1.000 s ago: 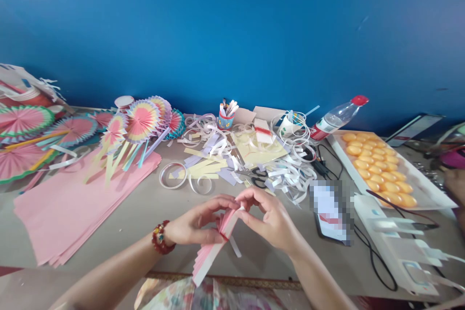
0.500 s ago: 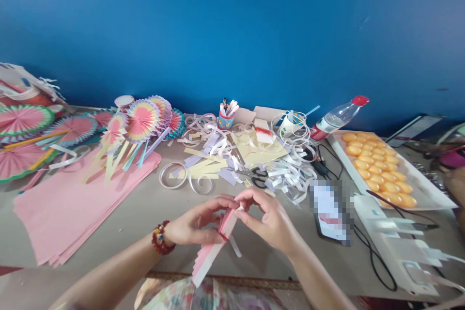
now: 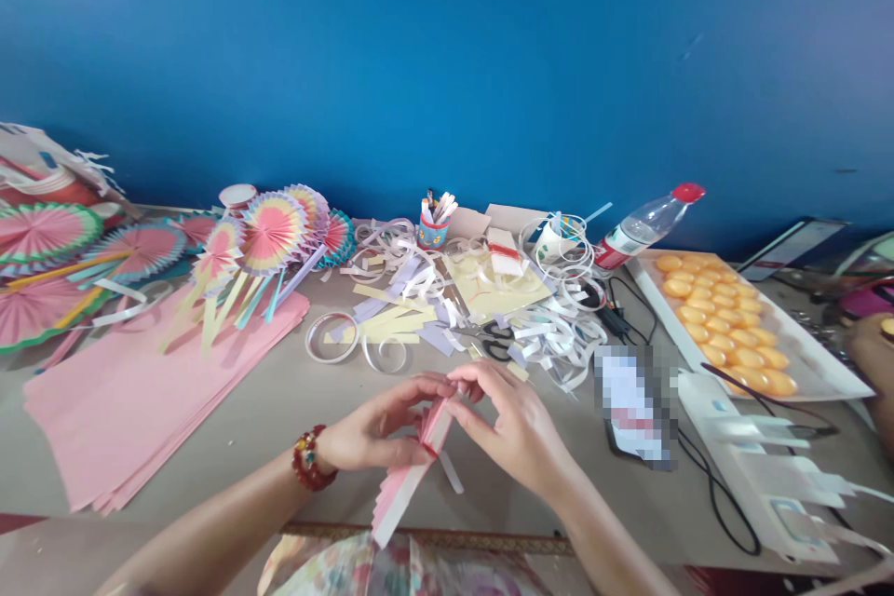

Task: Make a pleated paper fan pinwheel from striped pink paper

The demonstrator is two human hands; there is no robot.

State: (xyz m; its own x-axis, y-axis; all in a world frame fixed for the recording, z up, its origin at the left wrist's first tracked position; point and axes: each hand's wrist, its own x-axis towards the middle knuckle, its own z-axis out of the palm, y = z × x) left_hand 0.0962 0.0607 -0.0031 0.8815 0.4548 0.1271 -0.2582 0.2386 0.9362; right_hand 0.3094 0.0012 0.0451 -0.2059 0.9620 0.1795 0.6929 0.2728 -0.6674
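Observation:
A pleated strip of pink paper (image 3: 402, 495) with a white outer face is held over the table's front edge. My left hand (image 3: 383, 424), with a red bead bracelet, grips it near the middle, thumb in front and fingers behind. Something thin and red is around the pleats by the thumb. My right hand (image 3: 499, 414) pinches the upper end between thumb and fingers, so that end is mostly hidden. A narrow white strip (image 3: 451, 473) hangs behind the pleats.
Pink paper sheets (image 3: 140, 400) and finished paper fans (image 3: 272, 228) lie left. A tape roll (image 3: 331, 337), scissors (image 3: 494, 340) and paper strips (image 3: 559, 335) are beyond my hands. On the right are a phone (image 3: 632, 405), a power strip (image 3: 754, 466), a bottle (image 3: 649, 225) and a tray (image 3: 831, 372).
My right thumb has slid slightly left and the white bit at its tip no longer shows. My left hand keeps the same grip, and the pleated paper has barely shifted.

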